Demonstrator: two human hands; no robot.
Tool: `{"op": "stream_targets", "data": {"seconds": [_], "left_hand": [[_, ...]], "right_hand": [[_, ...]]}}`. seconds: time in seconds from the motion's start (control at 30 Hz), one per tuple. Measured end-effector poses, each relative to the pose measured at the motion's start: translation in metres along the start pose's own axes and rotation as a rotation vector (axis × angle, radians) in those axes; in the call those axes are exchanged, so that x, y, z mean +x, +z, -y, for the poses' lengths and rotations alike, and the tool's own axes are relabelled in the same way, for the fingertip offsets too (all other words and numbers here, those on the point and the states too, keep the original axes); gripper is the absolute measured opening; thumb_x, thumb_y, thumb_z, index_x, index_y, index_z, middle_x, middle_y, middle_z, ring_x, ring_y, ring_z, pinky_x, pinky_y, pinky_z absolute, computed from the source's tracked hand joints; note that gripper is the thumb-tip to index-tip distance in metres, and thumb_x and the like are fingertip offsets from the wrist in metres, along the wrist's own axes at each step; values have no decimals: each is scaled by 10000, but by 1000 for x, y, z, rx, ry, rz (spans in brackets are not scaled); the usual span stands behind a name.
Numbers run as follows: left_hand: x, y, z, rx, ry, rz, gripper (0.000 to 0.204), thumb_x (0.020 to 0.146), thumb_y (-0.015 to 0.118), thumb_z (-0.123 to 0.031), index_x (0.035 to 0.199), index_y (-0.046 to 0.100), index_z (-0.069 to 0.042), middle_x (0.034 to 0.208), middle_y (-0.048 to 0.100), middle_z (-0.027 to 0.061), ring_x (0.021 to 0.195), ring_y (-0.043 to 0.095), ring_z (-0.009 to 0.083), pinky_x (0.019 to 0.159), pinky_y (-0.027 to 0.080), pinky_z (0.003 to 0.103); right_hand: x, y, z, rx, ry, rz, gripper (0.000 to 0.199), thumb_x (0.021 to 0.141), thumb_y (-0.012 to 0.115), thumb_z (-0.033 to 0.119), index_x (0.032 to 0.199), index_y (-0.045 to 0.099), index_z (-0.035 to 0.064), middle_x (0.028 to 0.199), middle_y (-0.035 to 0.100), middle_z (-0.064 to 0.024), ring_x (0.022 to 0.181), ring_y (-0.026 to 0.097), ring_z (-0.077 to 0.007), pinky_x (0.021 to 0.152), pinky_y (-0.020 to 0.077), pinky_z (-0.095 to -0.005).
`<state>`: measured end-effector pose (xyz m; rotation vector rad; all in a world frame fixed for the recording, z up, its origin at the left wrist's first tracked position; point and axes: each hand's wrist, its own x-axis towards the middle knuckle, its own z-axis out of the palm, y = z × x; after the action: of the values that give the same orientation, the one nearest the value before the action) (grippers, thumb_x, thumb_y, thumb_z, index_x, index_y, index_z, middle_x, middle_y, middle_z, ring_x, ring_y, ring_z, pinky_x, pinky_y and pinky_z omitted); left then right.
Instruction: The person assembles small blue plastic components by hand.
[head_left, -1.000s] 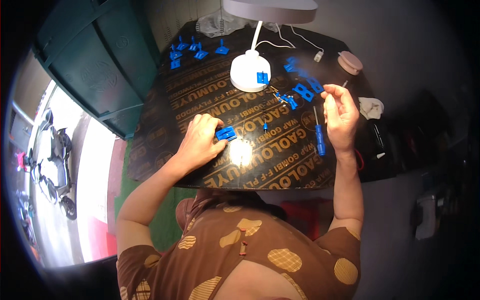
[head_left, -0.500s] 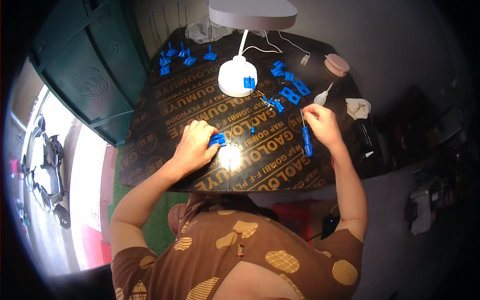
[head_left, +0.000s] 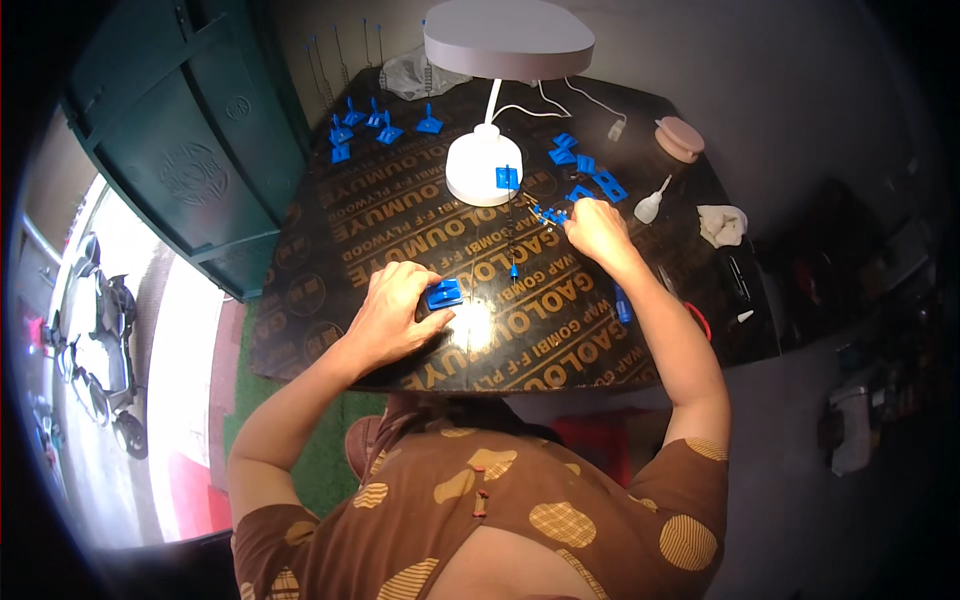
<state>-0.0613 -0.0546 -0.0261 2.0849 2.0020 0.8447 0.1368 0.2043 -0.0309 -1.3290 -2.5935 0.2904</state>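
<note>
The blue block lies on the dark tabletop a little left of and below the centre of the frame, just beside the bright glare spot. The left hand curves round its left side, the forefinger at the upper edge and the thumb by the lower one, a narrow span with the block between; whether it is pinched tight, I cannot tell. The right hand, right of centre, has its fingers drawn close together at the right end of the small blue parts; the fingertips are too hidden to tell if they hold one.

The block looks like moulded plastic, so I judge it light, stiff and hard to crush, though its smooth underside may skid on the glossy top. Two opposite edges, or the raised middle, seem the surest hold, leaving the upper face free. The small parts probably weigh next to nothing and scatter or roll easily, and being bunched together they suit a fingertip pinch on one body at a time
</note>
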Motion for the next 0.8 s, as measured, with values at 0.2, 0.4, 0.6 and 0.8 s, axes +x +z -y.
{"op": "stream_targets", "data": {"seconds": [0.2,0.4,0.6,0.8], "left_hand": [[-1,1,3,-6,18,-8,388,776,712,-209,1074,581,1,1061,563,130,1034,507,281,924,381,382],[-1,2,2,-8,14,-14,392,774,711,-191,1086,571,-1,1080,557,128,1050,503,279,930,377,380],[-2,1,7,-6,-4,-9,375,769,706,-164,1079,574,0,1077,555,127,1053,500,278,933,376,381],[4,8,7,-8,24,-37,316,762,694,-140,1029,600,0,1014,563,125,1020,506,286,925,375,393]], "right_hand": [[6,-4,3,21,87,53,265,760,633,167,921,648,-43,1005,639,-280,994,612,-426,859,499,-479],[11,-2,-7,56,155,70,293,779,624,181,969,649,-40,1032,636,-274,1025,606,-413,882,490,-466],[-6,-19,4,435,-33,-84,228,844,608,190,794,608,-32,755,652,-163,670,633,-268,642,517,-357],[-28,-24,35,1438,-99,305,179,916,563,83,1053,590,-29,780,574,-36,606,513,-70,506,457,-202]]}}
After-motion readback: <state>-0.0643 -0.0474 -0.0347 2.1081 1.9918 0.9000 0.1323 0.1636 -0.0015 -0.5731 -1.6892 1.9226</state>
